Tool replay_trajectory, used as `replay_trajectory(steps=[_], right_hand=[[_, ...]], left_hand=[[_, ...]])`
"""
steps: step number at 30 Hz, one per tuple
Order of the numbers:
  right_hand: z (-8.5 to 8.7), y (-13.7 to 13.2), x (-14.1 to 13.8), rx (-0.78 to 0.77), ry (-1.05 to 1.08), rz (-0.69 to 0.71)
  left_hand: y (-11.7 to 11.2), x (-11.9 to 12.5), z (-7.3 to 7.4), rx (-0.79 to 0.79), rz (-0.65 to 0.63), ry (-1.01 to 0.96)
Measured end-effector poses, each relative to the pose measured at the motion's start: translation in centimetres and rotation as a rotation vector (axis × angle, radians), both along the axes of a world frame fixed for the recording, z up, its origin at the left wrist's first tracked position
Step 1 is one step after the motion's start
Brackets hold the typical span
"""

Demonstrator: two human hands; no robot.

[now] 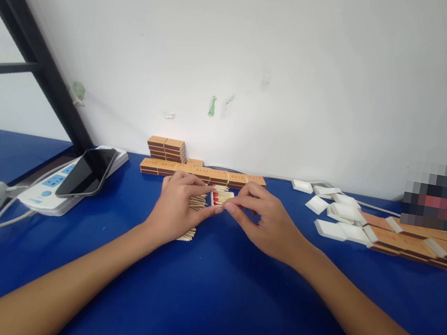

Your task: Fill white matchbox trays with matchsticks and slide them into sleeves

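Between my hands is a small white matchbox tray [212, 197] holding red-headed matches [222, 197]. My left hand [177, 201] grips the tray's left side, with the thumb at its near edge and the fingers at its far edge. At the right end of the tray, the thumb and fingers of my right hand [260, 215] are pinched together on it. Loose matches [197, 202] lie beside and partly under my left hand, and more matchsticks [187, 234] stick out below its palm. My left palm hides part of these piles.
A row of orange matchboxes [203, 174] runs behind my hands, with a stack [166, 148] behind its left part. White empty trays [342, 210] and more matchbox sleeves [408, 241] lie at right. A phone [88, 172] rests on a power strip [51, 184] at left, near cables.
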State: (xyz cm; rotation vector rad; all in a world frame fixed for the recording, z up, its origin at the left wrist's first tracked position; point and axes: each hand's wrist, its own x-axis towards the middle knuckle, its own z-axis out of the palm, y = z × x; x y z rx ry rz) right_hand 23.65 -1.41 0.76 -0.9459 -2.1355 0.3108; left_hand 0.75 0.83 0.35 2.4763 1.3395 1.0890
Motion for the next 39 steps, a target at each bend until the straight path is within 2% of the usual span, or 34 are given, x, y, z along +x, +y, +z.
replay_trajectory(steps=[11,13,16,18,21,23,26,30,39], right_hand=[[0.1,0.2,0.2,0.04,0.032,-0.033],[0.4,0.9,0.4,0.03,0.06,-0.134],[1.6,3.5,0.2,-0.066,0.017,-0.381],[2.9,6.2,-0.9,-0.208,-0.114,-0.488],[4.7,10.6,-4.0,-0.392,-0.359,-0.536],[5.1,13.2,-6.8,-0.414,-0.416,-0.56],[4.7,15.5,-10.5,-0.425,-0.466,-0.629],[3.5,16.3,-12.8,-0.438,-0.484,-0.667],[3.3,16.5,-12.8,-0.536,-0.408,-0.699]], left_hand=[[0.1,-0.1,0.0,0.004,0.004,-0.006],[0.0,0.0,0.0,0.003,0.011,-0.007],[-0.3,0.1,-0.1,-0.003,-0.006,0.01],[-0.6,0.2,-0.2,0.005,-0.028,0.029],[-1.0,0.4,-0.4,0.015,-0.039,0.047],[-1.0,0.5,-0.4,0.002,-0.033,0.051],[-1.1,0.6,-0.5,-0.018,-0.014,0.056],[-1.2,0.8,-0.6,-0.022,0.013,0.081],[-1.2,0.8,-0.6,-0.01,0.023,0.095]])
